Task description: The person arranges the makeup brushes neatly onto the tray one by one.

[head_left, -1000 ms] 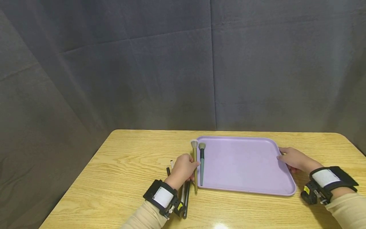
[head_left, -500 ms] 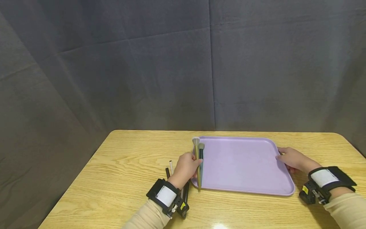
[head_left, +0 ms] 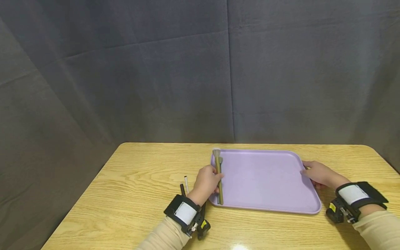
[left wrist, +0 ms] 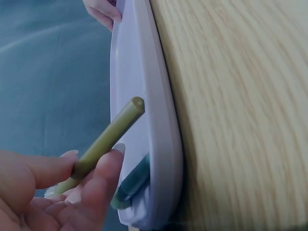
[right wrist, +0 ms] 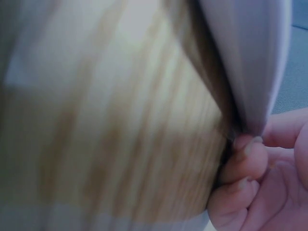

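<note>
Pinching slim olive-gold brush (left wrist: 109,134) in left fingers (left wrist: 108,166).
Gripping rectangular lilac tray (head_left: 265,184) in right fingers (right wrist: 244,163), dark-teal brush (left wrist: 135,179) near left ones.

Along the left end of the lilac tray (head_left: 262,180), the green brush (left wrist: 134,179) lies largely hidden, in the head view, behind the gold brush (head_left: 218,166) and left hand (head_left: 207,180); left of the tray, the wrist strap (head_left: 185,212) covers other brushes (head_left: 182,189), number uncertain; at its opposite end, right-wrist view, the right hand (right wrist: 267,175) is cut off, the counter (right wrist: 110,125) blurred
</note>
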A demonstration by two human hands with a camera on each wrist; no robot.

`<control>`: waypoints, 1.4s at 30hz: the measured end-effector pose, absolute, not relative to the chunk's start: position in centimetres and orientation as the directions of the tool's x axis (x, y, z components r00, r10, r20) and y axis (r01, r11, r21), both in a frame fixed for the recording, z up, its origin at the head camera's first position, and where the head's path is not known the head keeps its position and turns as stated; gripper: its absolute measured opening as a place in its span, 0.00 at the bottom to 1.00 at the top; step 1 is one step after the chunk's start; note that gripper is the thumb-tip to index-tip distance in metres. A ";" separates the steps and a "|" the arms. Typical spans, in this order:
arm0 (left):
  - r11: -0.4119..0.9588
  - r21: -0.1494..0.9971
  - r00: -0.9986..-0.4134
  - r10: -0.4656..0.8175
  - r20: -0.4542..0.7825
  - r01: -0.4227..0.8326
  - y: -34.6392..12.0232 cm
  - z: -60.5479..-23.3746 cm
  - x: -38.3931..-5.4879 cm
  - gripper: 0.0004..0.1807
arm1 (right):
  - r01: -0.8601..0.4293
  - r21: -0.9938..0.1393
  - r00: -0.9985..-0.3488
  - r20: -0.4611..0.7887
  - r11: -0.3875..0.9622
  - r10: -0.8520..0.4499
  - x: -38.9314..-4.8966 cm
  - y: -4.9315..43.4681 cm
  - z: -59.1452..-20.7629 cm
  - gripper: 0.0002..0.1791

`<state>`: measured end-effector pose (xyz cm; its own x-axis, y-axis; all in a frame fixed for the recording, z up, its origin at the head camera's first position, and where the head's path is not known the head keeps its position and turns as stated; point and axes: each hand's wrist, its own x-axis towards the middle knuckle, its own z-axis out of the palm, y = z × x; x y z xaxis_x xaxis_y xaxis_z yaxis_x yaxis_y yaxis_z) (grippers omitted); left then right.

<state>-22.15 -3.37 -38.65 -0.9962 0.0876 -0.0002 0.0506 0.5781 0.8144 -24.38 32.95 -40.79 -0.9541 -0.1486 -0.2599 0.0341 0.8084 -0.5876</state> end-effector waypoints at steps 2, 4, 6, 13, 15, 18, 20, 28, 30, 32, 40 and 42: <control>0.583 0.811 -0.996 0.087 -0.004 0.048 -3.2 -38.7 -22.1 0.08 | 0.030 -0.592 -0.955 -0.255 0.805 -0.152 -24.4 32.9 -40.8 0.34; 0.596 0.802 -0.996 0.089 -0.007 0.048 -3.0 -38.7 -22.1 0.08 | 0.026 -0.597 -0.956 -0.249 0.802 -0.154 -24.4 32.9 -40.8 0.34; 0.610 0.791 -0.996 0.086 -0.011 0.044 -2.8 -38.7 -22.0 0.08 | 0.022 -0.599 -0.957 -0.245 0.800 -0.157 -24.4 32.8 -40.9 0.34; 0.635 0.771 -0.996 0.093 -0.011 0.051 -2.7 -38.8 -22.1 0.09 | 0.020 -0.601 -0.954 -0.249 0.799 -0.164 -24.4 32.7 -40.7 0.35; 0.640 0.766 -0.995 0.097 -0.005 0.059 -2.6 -38.8 -22.2 0.09 | 0.016 -0.599 -0.955 -0.245 0.801 -0.165 -24.4 32.6 -40.7 0.35; 0.646 0.760 -0.994 0.106 0.002 0.070 -2.5 -38.9 -22.4 0.10 | 0.016 -0.598 -0.956 -0.245 0.801 -0.164 -24.5 32.6 -40.7 0.35; 0.654 0.753 -0.994 0.112 0.004 0.077 -2.4 -39.0 -22.5 0.11 | 0.014 -0.600 -0.956 -0.243 0.800 -0.166 -24.5 32.6 -40.7 0.35; 0.725 0.684 -0.994 0.113 0.000 0.082 -1.7 -39.1 -22.7 0.15 | 0.015 -0.601 -0.956 -0.242 0.799 -0.164 -24.4 32.7 -40.9 0.34; 0.740 0.667 -0.994 0.110 0.003 0.084 -1.5 -39.1 -22.8 0.14 | 0.013 -0.600 -0.957 -0.240 0.800 -0.164 -24.4 32.7 -40.9 0.34; 0.750 0.657 -0.994 0.107 0.001 0.081 -1.4 -39.1 -22.8 0.13 | 0.012 -0.599 -0.957 -0.238 0.801 -0.164 -24.4 32.7 -40.9 0.34; 0.780 0.624 -0.996 0.088 -0.019 0.057 -0.8 -39.3 -22.7 0.11 | 0.017 -0.596 -0.957 -0.243 0.803 -0.159 -24.5 32.7 -41.1 0.34; 0.789 0.612 -0.996 0.083 -0.017 0.055 -0.7 -39.2 -22.8 0.12 | 0.016 -0.595 -0.957 -0.241 0.804 -0.159 -24.5 32.8 -41.0 0.34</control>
<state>-22.78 -0.68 -39.23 -0.9964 0.0830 -0.0167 0.0555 0.7890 0.6119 -24.51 32.76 -41.04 -0.9575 -0.1592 -0.2406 0.0159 0.8037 -0.5948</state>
